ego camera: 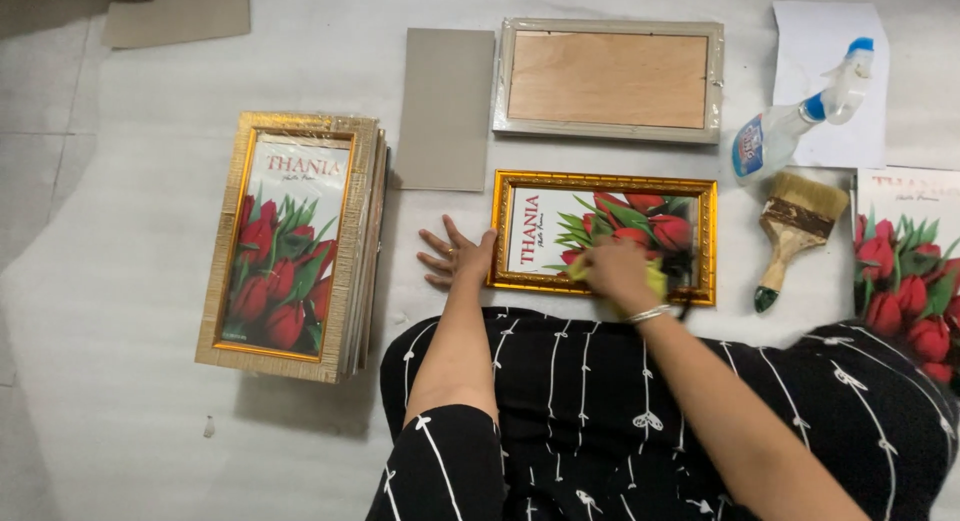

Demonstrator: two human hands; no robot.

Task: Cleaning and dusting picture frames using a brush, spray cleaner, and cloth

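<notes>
A gold picture frame [604, 237] with a print of red tulips lies flat on the white floor sheet [120, 311], just in front of the person's lap. The right hand [617, 271] rests on its glass near the lower middle, its fingers curled together and clamped on a yellow cloth [655, 278] that shows just past the knuckles. The left hand [455, 258] lies flat on the sheet, its fingers spread apart, fingertips pointing away from the body, the heel touching the frame's left edge. Judging by this, the glass is being wiped, and it goes best if the left hand pins the frame so it cannot slide while the cloth moves in even, overlapping strokes out to the corners, with light pressure. Beyond the left fingertips lies a grey card sheet [446, 108]; beyond the right hand, a pale frame [608, 79] lies back side up. Off to the right of the right fingers are a paintbrush [790, 236], a spray bottle [800, 121] on a white paper [820, 41], and another tulip print [908, 271]. Well to the left of the left fingers stands a stack of wrapped gold frames [290, 246].
</notes>
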